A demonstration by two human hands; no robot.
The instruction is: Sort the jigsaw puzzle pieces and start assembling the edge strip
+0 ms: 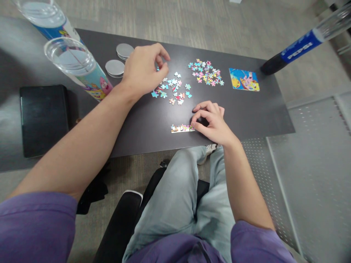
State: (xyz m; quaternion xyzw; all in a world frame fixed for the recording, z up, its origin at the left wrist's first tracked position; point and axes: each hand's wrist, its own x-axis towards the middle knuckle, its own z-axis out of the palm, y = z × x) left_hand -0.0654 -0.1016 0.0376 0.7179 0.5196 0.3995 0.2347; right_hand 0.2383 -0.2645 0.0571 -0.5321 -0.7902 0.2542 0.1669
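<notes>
My left hand [146, 67] hovers over the near-left side of a loose group of jigsaw puzzle pieces [174, 83]. Its fingers are loosely curled, with a gap between thumb and forefinger, and nothing shows in it. Near the table's front edge lies a short joined strip of puzzle pieces [180, 128]. My right hand [212, 122] has thumb and forefinger pinched together on a puzzle piece at the strip's right end; the fingertips partly cover that piece. Farther back, a second heap of mixed-colour pieces [207, 73] is spread on the dark table [153, 128].
A picture card [244, 79] lies right of the heap, beside a Pepsi bottle [298, 45] at the table's far corner. On the left stand two clear cylinders [79, 69] with cartoon labels, stacked round discs [115, 68] and a black tablet-like slab [44, 118].
</notes>
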